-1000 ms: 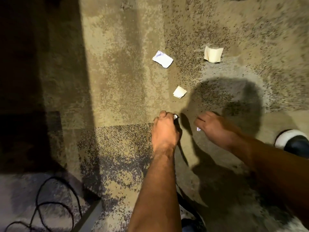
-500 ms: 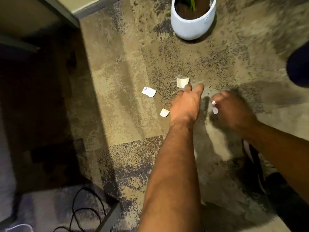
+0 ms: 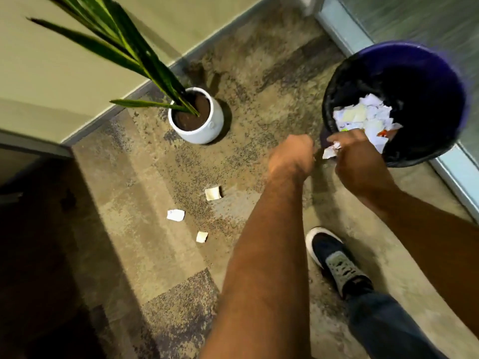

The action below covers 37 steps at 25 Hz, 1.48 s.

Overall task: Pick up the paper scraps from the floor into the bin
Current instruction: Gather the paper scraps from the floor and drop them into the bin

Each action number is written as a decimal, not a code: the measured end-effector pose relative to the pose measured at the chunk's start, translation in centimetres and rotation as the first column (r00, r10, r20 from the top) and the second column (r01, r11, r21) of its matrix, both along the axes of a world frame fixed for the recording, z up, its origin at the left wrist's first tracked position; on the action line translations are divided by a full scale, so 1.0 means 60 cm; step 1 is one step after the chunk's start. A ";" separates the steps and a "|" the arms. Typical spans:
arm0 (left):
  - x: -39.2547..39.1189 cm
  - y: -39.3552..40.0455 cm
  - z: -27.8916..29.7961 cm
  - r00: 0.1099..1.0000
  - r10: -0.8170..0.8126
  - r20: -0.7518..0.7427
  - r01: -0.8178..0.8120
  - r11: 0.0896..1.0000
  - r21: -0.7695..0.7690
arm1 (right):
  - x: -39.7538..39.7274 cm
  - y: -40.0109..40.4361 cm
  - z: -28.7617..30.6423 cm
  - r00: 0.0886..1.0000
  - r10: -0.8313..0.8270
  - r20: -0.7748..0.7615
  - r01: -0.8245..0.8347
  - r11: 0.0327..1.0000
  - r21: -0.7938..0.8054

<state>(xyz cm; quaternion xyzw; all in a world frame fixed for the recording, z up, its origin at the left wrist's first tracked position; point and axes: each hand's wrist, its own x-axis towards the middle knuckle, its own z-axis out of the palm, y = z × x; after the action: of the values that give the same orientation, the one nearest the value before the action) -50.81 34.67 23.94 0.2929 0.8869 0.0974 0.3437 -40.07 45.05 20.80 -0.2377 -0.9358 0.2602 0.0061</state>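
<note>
Step in hand: we judge it to be the drop of gathered scraps into the bin [image 3: 440, 81].
Right hand [image 3: 363, 164]: fingers curled round a crumpled white scrap [image 3: 330, 151], held just at the bin's near rim, not yet over the opening.
Left hand [image 3: 291, 158]: fingers curled into a fist beside the right; the blur hides whether it holds paper, so we cannot tell.
Bin: dark-lined, purple-rimmed, standing on the carpet by the glass wall, already part-filled with paper.
Scraps left on floor: a cream scrap [image 3: 213, 193], a white scrap [image 3: 176, 215], a small cream scrap [image 3: 202, 236], lying apart on the carpet [image 3: 272, 81] between the plant pot [image 3: 204, 130] and our shoe [image 3: 334, 257].
Method: we should carry the right hand past the rim until it hangs above the paper heap, then loosen the fingers; releasing at the rim risks the scrap falling outside.
Follow-on: we open the left hand over the bin as well, in case it holds anything.
</note>
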 end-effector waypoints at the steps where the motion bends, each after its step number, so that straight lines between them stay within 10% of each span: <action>1: 0.004 0.036 0.006 0.995 0.089 0.039 -0.091 0.994 0.059 | 0.006 0.033 0.004 0.997 -0.075 -0.008 0.075 0.997 0.003; 8: 0.033 0.209 0.005 0.826 0.508 0.244 -0.558 0.798 0.228 | 0.025 0.160 0.008 0.879 -0.471 -0.075 0.454 0.874 -0.171; 14: 0.028 0.260 -0.002 0.799 0.430 0.420 -0.548 0.808 0.214 | 0.032 0.224 -0.025 0.871 -0.487 0.062 0.491 0.861 -0.130; 22: 0.006 0.135 -0.061 0.886 0.422 0.193 -0.451 0.881 0.143 | -0.018 0.152 -0.038 0.992 -0.030 -0.122 0.033 0.999 0.027; 37: 0.016 -0.505 -0.272 0.867 0.492 -0.081 -0.499 0.855 -0.140 | -0.095 -0.357 -0.196 0.859 0.511 0.038 -0.506 0.857 -0.100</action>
<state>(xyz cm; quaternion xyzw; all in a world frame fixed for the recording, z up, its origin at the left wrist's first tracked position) -49.83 4.35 7.62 0.0288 0.9442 0.1064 0.3102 -45.77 23.60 9.07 0.0097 -0.9530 0.2850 -0.1025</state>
